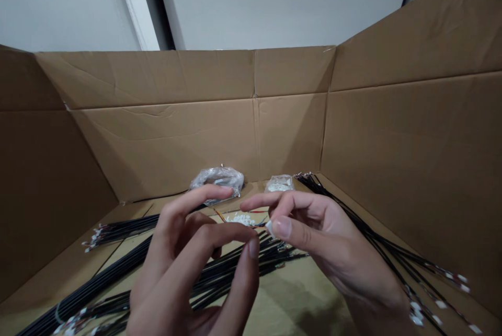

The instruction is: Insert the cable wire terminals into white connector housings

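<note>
A small white plastic connector [270,228], light and fragile and best held by its body, is pinched by the right hand [323,236] inside a brown cardboard box [164,137]; whether the curled left hand [184,257] grasps anything cannot be told.

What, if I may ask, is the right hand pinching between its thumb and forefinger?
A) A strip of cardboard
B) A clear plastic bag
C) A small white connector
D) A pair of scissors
C: the small white connector shows between the thumb and forefinger of the right hand.
</note>
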Action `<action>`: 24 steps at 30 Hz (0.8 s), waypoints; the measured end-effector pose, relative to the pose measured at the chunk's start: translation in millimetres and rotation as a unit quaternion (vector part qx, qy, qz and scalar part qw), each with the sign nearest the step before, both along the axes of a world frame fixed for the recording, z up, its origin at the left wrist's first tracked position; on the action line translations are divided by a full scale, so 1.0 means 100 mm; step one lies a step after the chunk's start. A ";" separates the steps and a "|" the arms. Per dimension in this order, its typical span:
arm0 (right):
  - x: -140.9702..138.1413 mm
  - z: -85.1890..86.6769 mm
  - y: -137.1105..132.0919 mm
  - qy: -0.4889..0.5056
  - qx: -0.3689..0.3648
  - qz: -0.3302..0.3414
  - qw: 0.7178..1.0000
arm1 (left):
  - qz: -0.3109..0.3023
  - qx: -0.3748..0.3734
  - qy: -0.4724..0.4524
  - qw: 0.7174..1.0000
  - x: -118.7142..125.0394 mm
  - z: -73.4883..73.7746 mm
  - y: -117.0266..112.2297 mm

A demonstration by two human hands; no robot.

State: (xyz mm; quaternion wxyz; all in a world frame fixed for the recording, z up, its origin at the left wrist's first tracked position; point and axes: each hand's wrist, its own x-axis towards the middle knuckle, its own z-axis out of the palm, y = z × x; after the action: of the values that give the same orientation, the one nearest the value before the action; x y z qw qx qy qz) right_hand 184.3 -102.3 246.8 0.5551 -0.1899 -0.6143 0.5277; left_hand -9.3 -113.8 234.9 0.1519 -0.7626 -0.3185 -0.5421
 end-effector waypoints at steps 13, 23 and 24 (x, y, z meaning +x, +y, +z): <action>-0.01 0.03 -0.04 -0.016 0.021 -0.041 0.999 | 0.007 -0.006 0.001 1.000 -0.02 0.00 0.03; -0.04 0.01 -0.10 -0.026 0.006 -0.100 0.995 | -0.038 -0.043 -0.123 0.991 0.12 -0.01 0.01; -0.04 0.01 -0.09 -0.026 0.006 -0.099 0.995 | -0.049 -0.048 -0.145 0.987 0.17 -0.01 0.00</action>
State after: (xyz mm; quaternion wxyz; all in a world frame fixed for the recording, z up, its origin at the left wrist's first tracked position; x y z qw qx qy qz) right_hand 180.0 -111.6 247.9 0.5894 -0.2598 -0.6097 0.4618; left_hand 7.8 -113.4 233.4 0.0405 -0.6973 -0.3253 -0.6374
